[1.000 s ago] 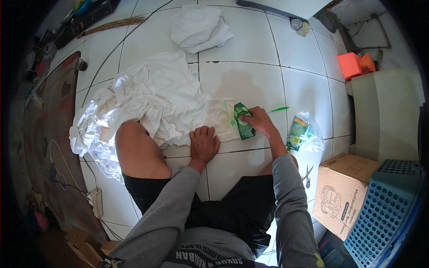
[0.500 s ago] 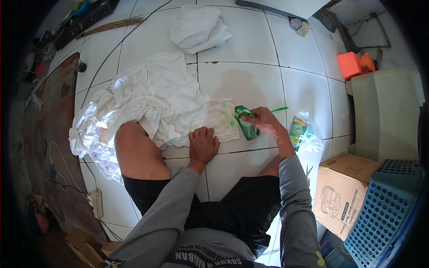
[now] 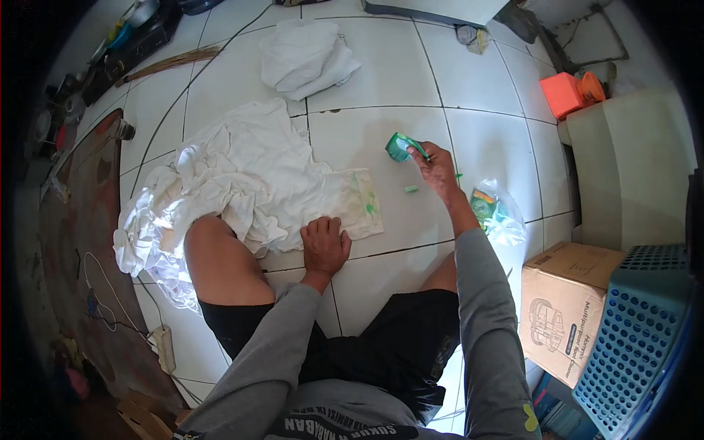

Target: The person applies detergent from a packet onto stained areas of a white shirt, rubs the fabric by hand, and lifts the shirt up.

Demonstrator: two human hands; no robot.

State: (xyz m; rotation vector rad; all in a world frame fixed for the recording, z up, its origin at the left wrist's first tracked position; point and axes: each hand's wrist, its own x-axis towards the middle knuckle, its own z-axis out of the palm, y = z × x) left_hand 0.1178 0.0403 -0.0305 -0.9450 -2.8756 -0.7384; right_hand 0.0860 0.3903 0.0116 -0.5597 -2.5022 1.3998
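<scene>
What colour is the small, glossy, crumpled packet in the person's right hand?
Mostly green: the glossy packet in the right hand, clearest in the head view.

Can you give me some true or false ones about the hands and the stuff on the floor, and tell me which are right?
1. The right hand holds a green packet. True.
2. The left hand is inside the blue basket. False: its fingers rest at the edge of the spread-out white cloth.
3. The spread-out white cloth has green marks near one end. True.
4. The cardboard box is on the person's left. False: it is on the right.
5. The orange container is upon the spread-out white cloth. False: it is apart from it, far over to the right.
</scene>
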